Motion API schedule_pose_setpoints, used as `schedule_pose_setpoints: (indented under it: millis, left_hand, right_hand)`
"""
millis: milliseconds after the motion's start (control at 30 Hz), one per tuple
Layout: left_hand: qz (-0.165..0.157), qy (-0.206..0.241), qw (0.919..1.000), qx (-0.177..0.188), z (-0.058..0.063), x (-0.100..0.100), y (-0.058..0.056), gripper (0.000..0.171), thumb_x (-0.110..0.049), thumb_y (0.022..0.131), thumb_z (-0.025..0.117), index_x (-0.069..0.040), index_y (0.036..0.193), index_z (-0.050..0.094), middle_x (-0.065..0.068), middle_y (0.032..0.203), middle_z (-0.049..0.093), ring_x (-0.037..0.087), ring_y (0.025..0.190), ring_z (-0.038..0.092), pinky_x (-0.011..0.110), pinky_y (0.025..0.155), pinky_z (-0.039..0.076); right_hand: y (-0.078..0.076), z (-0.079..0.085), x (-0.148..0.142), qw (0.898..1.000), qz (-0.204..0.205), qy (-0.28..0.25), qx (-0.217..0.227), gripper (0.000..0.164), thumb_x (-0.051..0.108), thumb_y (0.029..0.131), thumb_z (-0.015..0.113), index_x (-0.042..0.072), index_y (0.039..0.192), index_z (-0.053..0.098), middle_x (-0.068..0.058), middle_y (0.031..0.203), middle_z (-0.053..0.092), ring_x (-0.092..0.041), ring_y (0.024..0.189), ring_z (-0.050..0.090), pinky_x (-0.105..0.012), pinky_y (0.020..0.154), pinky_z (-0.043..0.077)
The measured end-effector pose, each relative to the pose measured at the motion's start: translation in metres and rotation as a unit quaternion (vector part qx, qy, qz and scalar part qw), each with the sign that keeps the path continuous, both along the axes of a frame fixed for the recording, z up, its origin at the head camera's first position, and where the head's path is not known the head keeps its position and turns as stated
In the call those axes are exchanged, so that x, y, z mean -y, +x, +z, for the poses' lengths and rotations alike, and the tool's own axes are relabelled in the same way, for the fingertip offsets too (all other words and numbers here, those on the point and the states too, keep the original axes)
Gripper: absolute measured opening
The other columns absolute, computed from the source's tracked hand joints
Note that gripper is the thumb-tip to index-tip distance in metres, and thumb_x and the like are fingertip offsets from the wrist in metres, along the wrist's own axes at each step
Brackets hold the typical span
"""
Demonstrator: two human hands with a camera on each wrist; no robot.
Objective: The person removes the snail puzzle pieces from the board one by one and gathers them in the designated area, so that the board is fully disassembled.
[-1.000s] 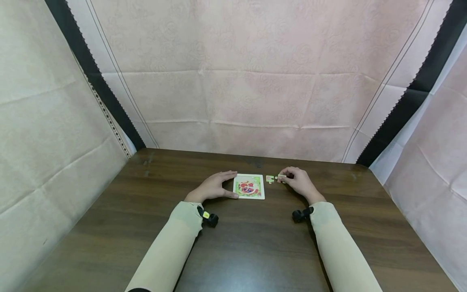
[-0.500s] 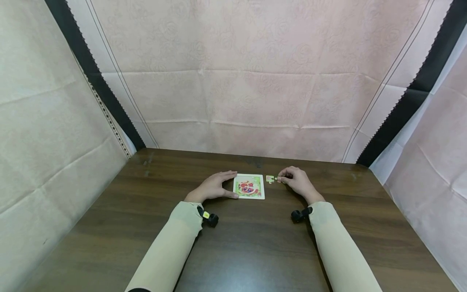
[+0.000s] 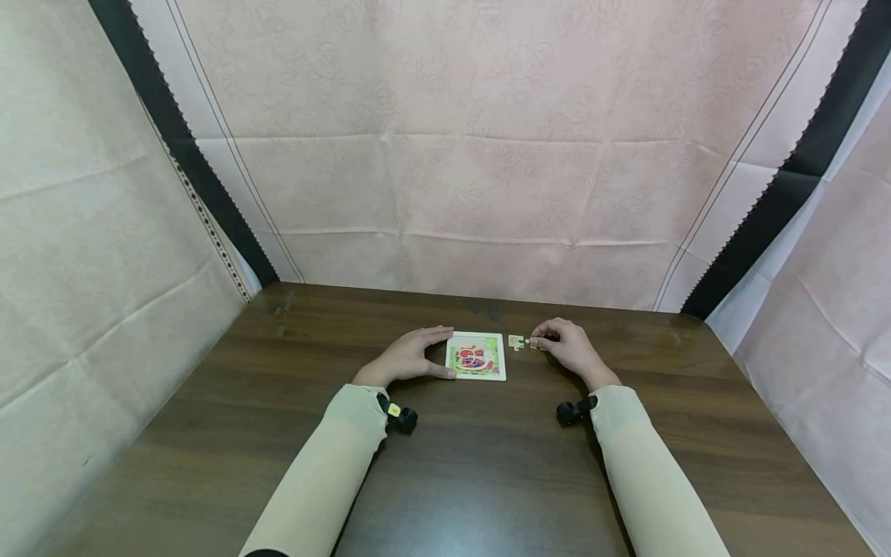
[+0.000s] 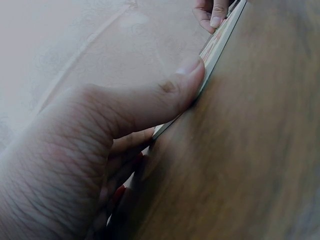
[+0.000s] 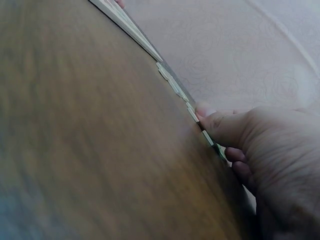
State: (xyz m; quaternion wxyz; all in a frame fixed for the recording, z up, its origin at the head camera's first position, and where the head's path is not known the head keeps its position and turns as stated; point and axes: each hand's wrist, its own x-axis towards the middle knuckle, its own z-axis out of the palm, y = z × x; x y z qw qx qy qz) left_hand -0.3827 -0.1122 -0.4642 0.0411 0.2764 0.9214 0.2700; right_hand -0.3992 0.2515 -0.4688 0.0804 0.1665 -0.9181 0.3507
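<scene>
Lying flat on the brown bench (image 3: 459,480) in the head view, a picture puzzle (image 3: 476,357) sits just below centre, towards five o'clock. The left hand (image 3: 407,357), at its nine o'clock side, has thumb and fingers spread apart, touching the puzzle near its eight and ten o'clock corners. A loose piece (image 3: 516,342) lies just beside the puzzle, between two and three o'clock; farther out, the right hand (image 3: 571,348) pinches a second piece (image 5: 192,112), partly hidden by its fingers. Pale sleeves (image 3: 316,472) enter at seven and five o'clock; patterned cloth (image 3: 445,193) hangs at twelve.

Left wrist view: the left hand's thumb rests against the puzzle's edge near centre, the other fingers partly hidden below; the right hand appears at one o'clock.

Right wrist view: the puzzle slants in from eleven o'clock, the loose piece just beyond its near end; the second piece is clamped between thumb and fingers, the hand lying towards four o'clock.
</scene>
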Motion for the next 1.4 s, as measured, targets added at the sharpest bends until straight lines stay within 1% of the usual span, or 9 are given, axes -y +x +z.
schedule_pose_setpoints:
  millis: [233,633,800,933,1033,1200,1300,1400]
  left_hand:
    - [0.004,-0.005,1.0,0.0,0.0,0.0008,-0.0009,0.099,-0.069,0.076,0.076,-0.029,0.157,0.038,-0.003,0.164,0.029,0.025,0.151,0.023,0.053,0.119,0.022]
    - [0.0,-0.006,1.0,-0.006,-0.0029,0.0011,-0.001,0.098,-0.069,0.077,0.075,-0.027,0.157,0.038,-0.002,0.164,0.03,0.025,0.151,0.023,0.053,0.119,0.022]
    - [-0.001,-0.009,0.9999,-0.009,-0.0032,0.001,-0.0015,0.098,-0.069,0.077,0.075,-0.027,0.157,0.038,-0.002,0.164,0.03,0.024,0.151,0.023,0.052,0.119,0.022]
    - [0.0,-0.014,0.9999,-0.009,-0.0036,0.0006,-0.0019,0.098,-0.069,0.077,0.075,-0.028,0.157,0.037,-0.004,0.164,0.029,0.023,0.151,0.023,0.051,0.12,0.022]
    - [0.0,-0.01,0.9999,-0.009,-0.0033,0.0005,-0.0021,0.098,-0.069,0.076,0.075,-0.028,0.157,0.038,-0.004,0.164,0.03,0.023,0.151,0.024,0.051,0.119,0.023]
    - [-0.001,-0.007,0.9999,-0.008,-0.0025,0.0004,-0.0019,0.098,-0.069,0.077,0.075,-0.028,0.157,0.038,-0.003,0.164,0.03,0.024,0.151,0.023,0.052,0.119,0.022]
    - [-0.001,-0.008,0.9999,-0.007,-0.0025,0.0002,-0.0015,0.098,-0.069,0.076,0.075,-0.027,0.157,0.038,-0.004,0.164,0.03,0.024,0.151,0.024,0.052,0.119,0.022]
    - [-0.002,-0.007,0.9999,-0.008,-0.0034,0.0004,-0.0016,0.098,-0.07,0.076,0.075,-0.027,0.157,0.038,-0.003,0.163,0.03,0.024,0.151,0.024,0.052,0.119,0.022]
  right_hand:
    - [0.0003,0.0021,0.0009,1.0,-0.001,0.0,0.004,0.01,0.028,0.096,0.072,0.019,0.099,0.074,0.0,0.101,0.064,-0.022,0.093,0.055,-0.042,0.084,0.046]
    - [0.0008,0.0017,0.0014,1.0,0.0,0.003,0.001,0.01,0.027,0.097,0.071,0.017,0.1,0.074,-0.002,0.102,0.064,-0.023,0.093,0.055,-0.042,0.085,0.046]
    - [0.0014,0.0017,0.0005,1.0,0.003,0.001,0.0,0.01,0.027,0.097,0.07,0.018,0.1,0.074,-0.001,0.101,0.064,-0.022,0.093,0.056,-0.042,0.085,0.046]
    - [0.0015,0.0014,-0.0006,1.0,0.005,0.001,0.0,0.012,0.029,0.099,0.068,0.019,0.101,0.074,-0.001,0.101,0.064,-0.022,0.09,0.054,-0.041,0.081,0.045]
    - [0.0012,0.0013,-0.0015,1.0,0.005,0.003,-0.004,0.015,0.03,0.1,0.065,0.019,0.102,0.074,-0.001,0.101,0.064,-0.022,0.087,0.053,-0.041,0.078,0.044]
    - [0.0013,0.0007,-0.0021,1.0,0.004,0.001,-0.011,0.019,0.033,0.101,0.064,0.018,0.104,0.075,-0.001,0.1,0.064,-0.022,0.086,0.053,-0.04,0.077,0.044]
    - [0.0022,0.0003,-0.0014,1.0,0.0,-0.005,-0.024,0.021,0.035,0.101,0.063,0.018,0.105,0.075,0.0,0.101,0.065,-0.021,0.084,0.053,-0.04,0.075,0.044]
    - [0.0022,-0.0002,0.0039,0.998,-0.012,-0.027,-0.063,0.022,0.034,0.101,0.064,0.016,0.102,0.075,0.0,0.099,0.066,-0.02,0.082,0.055,-0.039,0.073,0.046]
